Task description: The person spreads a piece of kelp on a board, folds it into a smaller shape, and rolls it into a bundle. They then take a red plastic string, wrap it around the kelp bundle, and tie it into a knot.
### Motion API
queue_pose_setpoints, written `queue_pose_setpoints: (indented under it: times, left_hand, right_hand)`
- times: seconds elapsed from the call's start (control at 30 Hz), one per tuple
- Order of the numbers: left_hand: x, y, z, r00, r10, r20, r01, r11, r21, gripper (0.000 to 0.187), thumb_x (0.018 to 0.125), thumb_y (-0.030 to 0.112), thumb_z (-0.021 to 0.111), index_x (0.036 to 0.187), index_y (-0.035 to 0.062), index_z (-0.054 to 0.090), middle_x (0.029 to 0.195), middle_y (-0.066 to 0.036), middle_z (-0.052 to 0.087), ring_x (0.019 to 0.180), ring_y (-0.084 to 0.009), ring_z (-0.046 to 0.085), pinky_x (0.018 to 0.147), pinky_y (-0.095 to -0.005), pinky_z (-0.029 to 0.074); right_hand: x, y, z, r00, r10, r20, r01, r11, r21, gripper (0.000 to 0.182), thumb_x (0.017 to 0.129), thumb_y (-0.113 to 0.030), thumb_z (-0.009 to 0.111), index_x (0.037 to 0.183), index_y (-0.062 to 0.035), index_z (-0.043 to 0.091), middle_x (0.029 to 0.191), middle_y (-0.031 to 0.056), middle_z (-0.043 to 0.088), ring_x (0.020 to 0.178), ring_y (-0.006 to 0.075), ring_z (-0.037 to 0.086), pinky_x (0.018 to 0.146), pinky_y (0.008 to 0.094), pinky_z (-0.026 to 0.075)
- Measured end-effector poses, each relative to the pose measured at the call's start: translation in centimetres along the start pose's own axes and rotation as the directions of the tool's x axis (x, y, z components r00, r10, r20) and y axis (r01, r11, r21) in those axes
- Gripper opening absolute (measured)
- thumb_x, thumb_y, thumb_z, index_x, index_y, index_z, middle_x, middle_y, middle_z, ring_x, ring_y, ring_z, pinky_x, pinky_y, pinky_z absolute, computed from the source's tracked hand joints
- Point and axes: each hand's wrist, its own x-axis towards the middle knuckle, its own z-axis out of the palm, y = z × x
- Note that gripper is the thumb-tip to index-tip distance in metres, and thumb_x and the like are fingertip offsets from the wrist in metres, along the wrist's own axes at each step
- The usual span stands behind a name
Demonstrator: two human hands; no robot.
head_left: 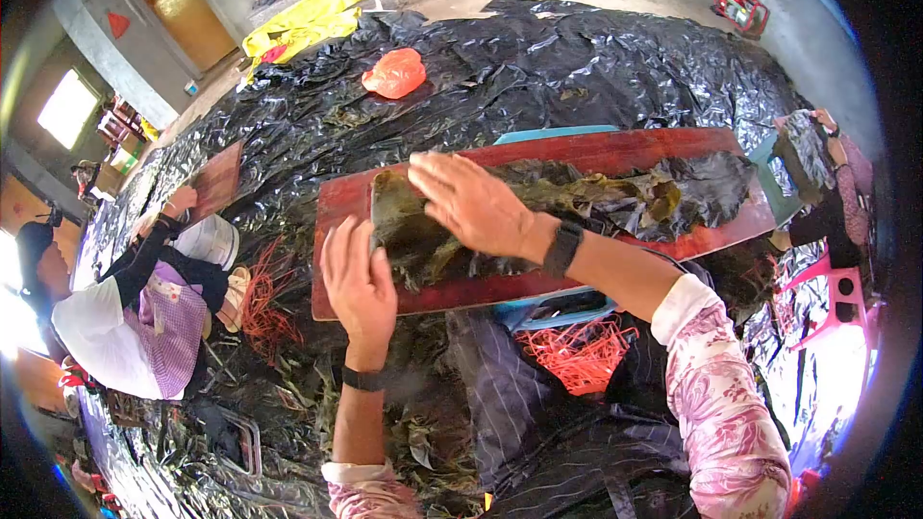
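Observation:
A long strip of dark olive-brown leafy sheets, which looks like kelp (567, 187), lies lengthwise on a reddish-brown wooden board (461, 300). My right hand (471, 200) is over the strip's left part, its fingers stretched out and pointing left; whether the palm presses on it cannot be made out. Beside the strip's left end is my left hand (358, 274), fingers extended and pointing up, over the board's near left corner. Neither hand grips anything. Toward the right the strip is crumpled and uneven, while its left end looks flatter and straight-edged.
Black plastic sheeting (461, 53) covers the floor, with an orange plastic bag (396, 74) on it. Red plastic strips (582, 356) lie near my lap. A person (135, 317) sits at left by another board (216, 178); another person's arm (851, 197) handles dark sheets at right, above a pink stool (836, 298).

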Motion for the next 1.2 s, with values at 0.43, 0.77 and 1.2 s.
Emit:
queue_pose_setpoints:
  times: [0.43, 0.77, 1.2]
  left_hand:
    - [2.0, -2.5, 4.8, 0.759, -0.176, 0.627, -0.012, 0.959, 0.283, 0.063, 0.1, 0.043, 0.044, 0.153, 0.0145, 0.027, 0.161, -0.006, 0.021, 0.149, -0.0312, 0.014, 0.119, -0.0565, 0.009]
    - [0.1, 0.9, 6.1, 0.735, 0.021, 0.678, -0.138, 0.983, 0.119, 0.057, 0.102, 0.044, 0.038, 0.153, 0.021, 0.029, 0.16, -0.004, 0.024, 0.148, -0.0296, 0.017, 0.12, -0.0522, 0.01]
    - [0.6, 6.3, 7.7, 0.743, 0.143, 0.654, -0.222, 0.974, 0.039, 0.055, 0.105, 0.04, 0.033, 0.154, 0.018, 0.024, 0.161, -0.006, 0.018, 0.149, -0.0292, 0.012, 0.121, -0.0519, 0.007]
  right_hand:
    - [-10.8, 0.9, -9.5, 0.85, 0.122, 0.513, 0.008, 0.969, -0.245, 0.071, 0.093, -0.057, 0.048, 0.143, -0.0062, 0.042, 0.152, 0.0143, 0.034, 0.143, 0.0331, 0.029, 0.113, 0.0604, 0.024]
    - [-17.3, 4.5, -15.6, 0.842, 0.319, 0.435, -0.149, 0.913, -0.381, 0.068, 0.097, -0.054, 0.043, 0.145, -0.0067, 0.039, 0.15, 0.0129, 0.04, 0.141, 0.0303, 0.034, 0.116, 0.0545, 0.022]
    - [-21.3, 6.7, -18.9, 0.802, 0.482, 0.353, -0.317, 0.844, -0.433, 0.063, 0.1, -0.052, 0.04, 0.147, -0.0113, 0.038, 0.155, 0.0075, 0.035, 0.145, 0.0289, 0.027, 0.118, 0.0525, 0.017]
